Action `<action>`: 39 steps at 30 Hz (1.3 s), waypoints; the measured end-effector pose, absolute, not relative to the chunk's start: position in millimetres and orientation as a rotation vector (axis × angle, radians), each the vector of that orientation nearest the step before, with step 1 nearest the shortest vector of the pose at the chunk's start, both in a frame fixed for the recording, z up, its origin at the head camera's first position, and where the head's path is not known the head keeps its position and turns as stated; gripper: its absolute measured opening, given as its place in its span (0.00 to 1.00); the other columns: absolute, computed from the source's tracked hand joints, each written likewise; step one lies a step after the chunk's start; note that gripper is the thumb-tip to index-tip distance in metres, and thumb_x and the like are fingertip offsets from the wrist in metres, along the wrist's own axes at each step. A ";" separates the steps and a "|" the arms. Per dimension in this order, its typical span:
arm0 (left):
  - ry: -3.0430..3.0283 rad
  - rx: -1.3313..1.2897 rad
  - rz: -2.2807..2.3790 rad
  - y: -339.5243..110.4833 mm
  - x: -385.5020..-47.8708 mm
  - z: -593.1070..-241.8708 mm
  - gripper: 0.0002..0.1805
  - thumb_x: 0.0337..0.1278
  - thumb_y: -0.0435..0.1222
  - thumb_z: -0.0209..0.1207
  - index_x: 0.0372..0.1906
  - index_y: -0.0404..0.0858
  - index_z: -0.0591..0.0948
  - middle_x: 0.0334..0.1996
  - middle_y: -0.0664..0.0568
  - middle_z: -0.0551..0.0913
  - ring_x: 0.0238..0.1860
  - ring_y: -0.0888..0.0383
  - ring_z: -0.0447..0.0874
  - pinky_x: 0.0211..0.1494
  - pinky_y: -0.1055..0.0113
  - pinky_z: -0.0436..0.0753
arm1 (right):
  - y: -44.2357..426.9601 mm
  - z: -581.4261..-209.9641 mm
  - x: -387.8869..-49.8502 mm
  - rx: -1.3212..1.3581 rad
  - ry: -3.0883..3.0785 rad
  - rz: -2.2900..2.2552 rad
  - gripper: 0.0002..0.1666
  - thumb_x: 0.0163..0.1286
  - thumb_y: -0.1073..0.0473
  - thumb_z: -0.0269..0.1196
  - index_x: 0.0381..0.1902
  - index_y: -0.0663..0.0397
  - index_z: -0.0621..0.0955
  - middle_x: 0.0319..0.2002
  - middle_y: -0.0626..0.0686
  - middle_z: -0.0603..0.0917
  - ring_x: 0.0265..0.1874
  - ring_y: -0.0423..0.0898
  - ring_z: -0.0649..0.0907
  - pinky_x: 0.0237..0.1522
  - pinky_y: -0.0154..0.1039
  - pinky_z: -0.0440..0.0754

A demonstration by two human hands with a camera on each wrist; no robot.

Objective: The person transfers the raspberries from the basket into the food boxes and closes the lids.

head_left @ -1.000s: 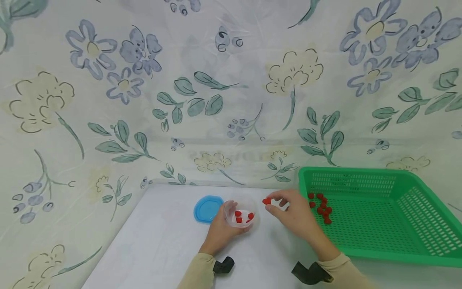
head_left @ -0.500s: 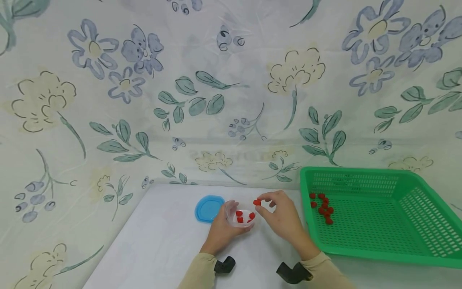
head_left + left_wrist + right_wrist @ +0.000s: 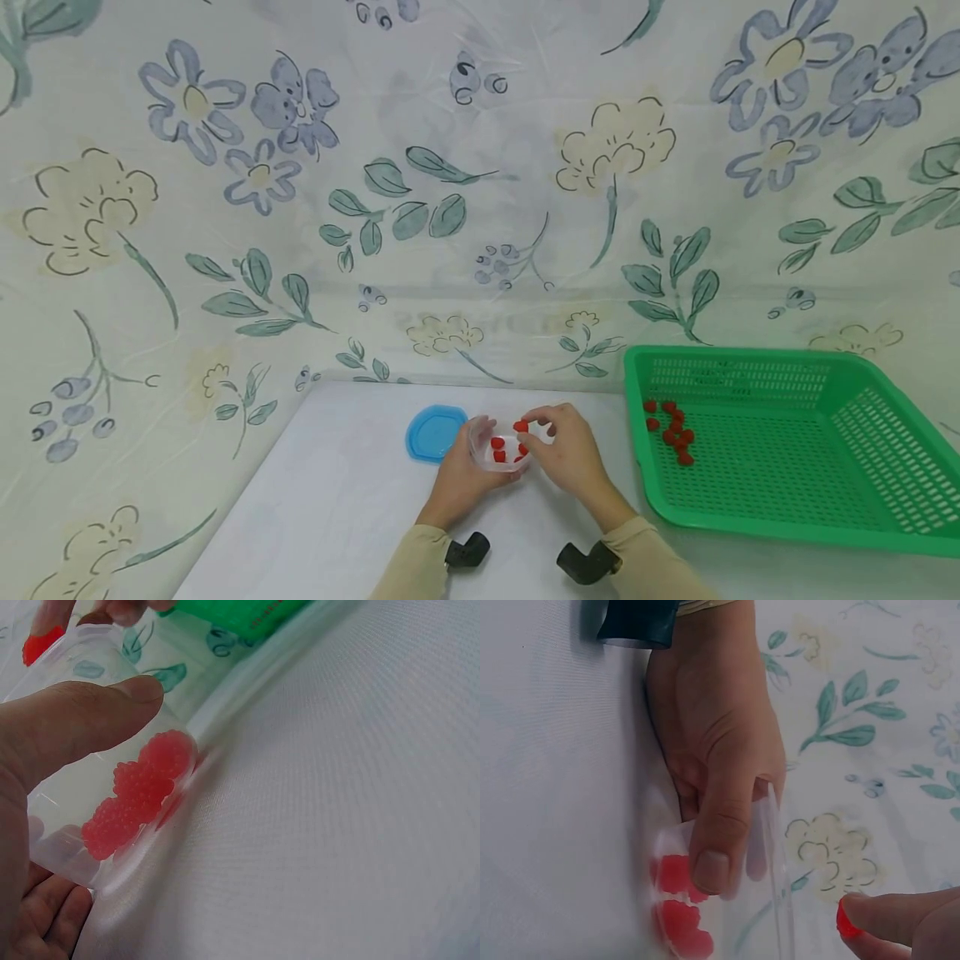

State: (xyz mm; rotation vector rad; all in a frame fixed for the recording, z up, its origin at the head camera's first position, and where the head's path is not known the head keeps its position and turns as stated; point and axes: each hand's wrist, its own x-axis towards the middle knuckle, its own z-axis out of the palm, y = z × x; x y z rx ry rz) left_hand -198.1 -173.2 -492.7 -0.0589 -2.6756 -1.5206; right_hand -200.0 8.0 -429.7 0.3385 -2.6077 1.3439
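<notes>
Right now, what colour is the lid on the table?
Blue; the lid shows best in the head view.

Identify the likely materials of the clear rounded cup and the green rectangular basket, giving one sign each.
Clear rounded cup: probably smooth, glossy plastic, since red bumpy berries show through its wall. Green rectangular basket: likely plastic, low-sheen, given its uniform colour and regular openings.

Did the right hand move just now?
Yes: in the head view, the right hand moved left, away from the green basket, toward the clear plastic cup.
</notes>
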 end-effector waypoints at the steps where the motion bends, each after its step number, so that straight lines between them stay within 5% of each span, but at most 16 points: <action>1: -2.675 -0.061 -1.520 -173.3 -198.1 -492.5 0.53 0.39 0.49 0.80 0.71 0.42 0.64 0.67 0.48 0.75 0.70 0.45 0.69 0.66 0.39 0.72 | 6.9 -431.8 -201.0 0.347 -2.603 1.341 0.09 0.62 0.60 0.72 0.41 0.52 0.87 0.40 0.57 0.81 0.36 0.49 0.77 0.35 0.39 0.77; 39: -2.673 -0.057 -1.500 -173.1 -196.9 -489.5 0.53 0.39 0.53 0.79 0.71 0.41 0.64 0.66 0.49 0.76 0.69 0.45 0.70 0.67 0.39 0.72 | -3.1 -436.4 -200.4 0.392 -2.605 1.365 0.12 0.62 0.59 0.73 0.44 0.53 0.87 0.43 0.56 0.80 0.39 0.50 0.77 0.39 0.41 0.79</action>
